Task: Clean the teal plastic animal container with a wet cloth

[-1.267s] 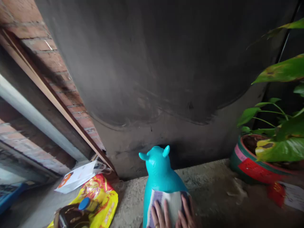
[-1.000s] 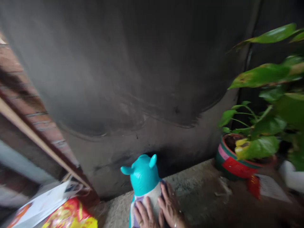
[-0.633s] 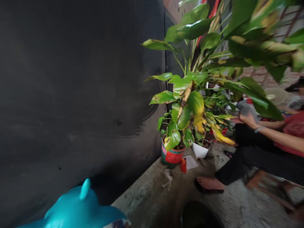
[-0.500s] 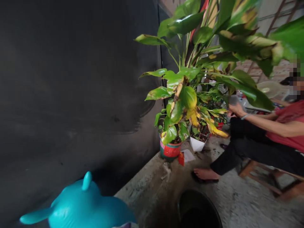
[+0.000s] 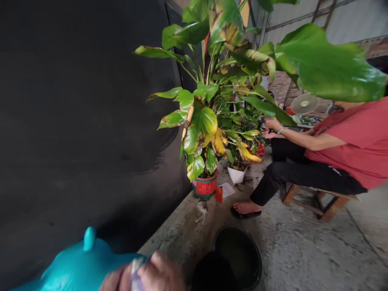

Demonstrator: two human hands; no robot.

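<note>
Turquoise plastic fills the near left corner: a glossy animal-shaped toy [image 5: 79,266] with a small pointed ear sticking up, set on the concrete floor [image 5: 303,250] close against a dark wall [image 5: 75,121]. At the bottom edge two blurred hands rest on the toy's right end. The right hand [image 5: 162,275] lies over it with a pale purple-and-white cloth [image 5: 135,271] pressed under its fingers; the left hand [image 5: 113,281] sits just beside it on the toy, mostly cut off by the frame. Motion blur hides the fingers, so I cannot tell how far either hand is curled or whether the cloth is gripped or only pressed flat.

Just right of the hands, a black bucket [image 5: 239,254] stands on the floor. Farther along the wall a large leafy plant [image 5: 209,121], green with yellowed, brown-spotted leaves, grows from a red-and-green pot [image 5: 205,188]. A small white pot [image 5: 237,174] stands just right of that, and a red-and-white card [image 5: 222,192] lies on the floor before them. At far right another person in a red shirt [image 5: 354,141] and black trousers sits on a low wooden stool [image 5: 315,198], one bare foot forward, a hand [image 5: 272,123] reaching into the leaves. A pale fan [image 5: 306,104] shows behind.
</note>
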